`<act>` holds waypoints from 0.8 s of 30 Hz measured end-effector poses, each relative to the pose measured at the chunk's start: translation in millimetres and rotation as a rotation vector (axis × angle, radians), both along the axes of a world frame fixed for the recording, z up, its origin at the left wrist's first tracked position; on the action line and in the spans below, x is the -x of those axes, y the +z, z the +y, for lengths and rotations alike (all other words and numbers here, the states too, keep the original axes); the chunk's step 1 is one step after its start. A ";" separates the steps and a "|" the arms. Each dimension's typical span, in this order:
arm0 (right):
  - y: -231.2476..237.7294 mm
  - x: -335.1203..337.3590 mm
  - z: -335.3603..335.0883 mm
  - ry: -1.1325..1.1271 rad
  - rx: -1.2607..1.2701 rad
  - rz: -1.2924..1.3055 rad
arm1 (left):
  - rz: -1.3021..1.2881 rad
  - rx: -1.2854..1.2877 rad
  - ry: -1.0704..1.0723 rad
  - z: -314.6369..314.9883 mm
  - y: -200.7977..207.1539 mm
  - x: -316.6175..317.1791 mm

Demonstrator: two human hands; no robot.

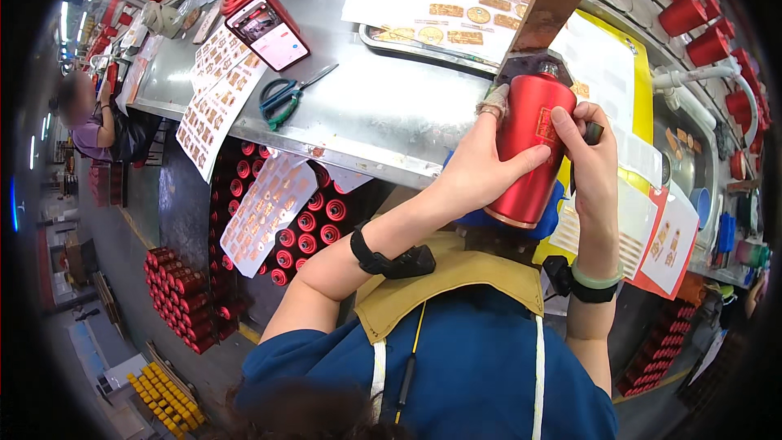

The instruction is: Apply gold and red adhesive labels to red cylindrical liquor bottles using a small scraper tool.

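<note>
The red bottle pointed neck away, base twd the person, b/w L hand, clasped on its side, and R hand, thumb at gold label, full hold unclear.

The grey metal worktop carries green-handled metal scissors, a shiny red bottle, a shallow metal tray, and a white paper sheet with golden labels, which hangs over the edge.
</note>
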State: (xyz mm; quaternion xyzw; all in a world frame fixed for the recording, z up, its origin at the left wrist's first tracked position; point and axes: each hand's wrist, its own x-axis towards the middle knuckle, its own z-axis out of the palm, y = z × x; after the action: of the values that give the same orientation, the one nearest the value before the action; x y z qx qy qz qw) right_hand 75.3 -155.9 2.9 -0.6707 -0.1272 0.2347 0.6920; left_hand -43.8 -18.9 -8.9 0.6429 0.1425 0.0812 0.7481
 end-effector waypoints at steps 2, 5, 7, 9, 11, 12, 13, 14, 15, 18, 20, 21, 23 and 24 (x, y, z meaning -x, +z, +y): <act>0.3 0.0 0.1 0.003 -0.001 -0.005 | -0.021 0.019 0.004 -0.6 1.0 0.0; 0.5 0.7 0.8 -0.004 -0.003 0.003 | -0.007 0.020 0.002 -0.8 0.6 0.5; -1.6 0.2 0.2 0.008 -0.016 -0.011 | -0.022 0.012 0.009 -0.8 -2.5 0.8; -0.1 0.0 1.2 0.003 -0.007 0.000 | -0.034 0.009 0.011 -0.5 -2.7 -0.2; 0.6 -0.1 1.4 -0.003 0.000 0.010 | -0.005 0.031 -0.002 0.1 1.0 0.1; 0.6 -0.1 1.1 0.001 0.003 0.001 | -0.006 0.031 -0.004 -0.1 1.8 0.4; 0.8 -0.1 0.5 0.004 0.007 -0.006 | -0.014 0.038 -0.002 -0.5 2.5 0.7; 0.7 -1.5 -1.5 0.004 0.006 -0.007 | -0.022 0.045 0.002 -0.5 3.2 0.9; 0.4 -3.9 -5.2 0.043 0.019 -0.041 | -0.022 0.045 0.001 -0.4 4.1 0.9; 11.1 0.9 -12.0 0.065 0.018 -0.018 | -0.025 0.100 -0.015 1.5 3.5 0.3; 19.2 4.8 -22.4 0.082 -0.039 0.036 | -0.014 0.155 -0.009 2.4 -2.1 -0.2; 17.4 7.2 -25.2 0.081 -0.038 0.037 | -0.012 0.156 -0.010 1.8 -1.0 0.0; 12.9 11.9 -30.0 0.004 -0.110 0.028 | -0.075 0.148 -0.015 0.9 2.5 0.8; 14.0 15.3 -33.4 0.003 -0.108 0.030 | -0.074 0.150 -0.016 0.3 0.9 0.2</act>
State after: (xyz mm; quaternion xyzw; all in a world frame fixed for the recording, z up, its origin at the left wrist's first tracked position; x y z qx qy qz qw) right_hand 60.0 -189.3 17.0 -0.6286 -0.1304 0.2383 0.7288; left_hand -44.1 -18.6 -8.0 0.5828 0.1154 0.0881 0.7995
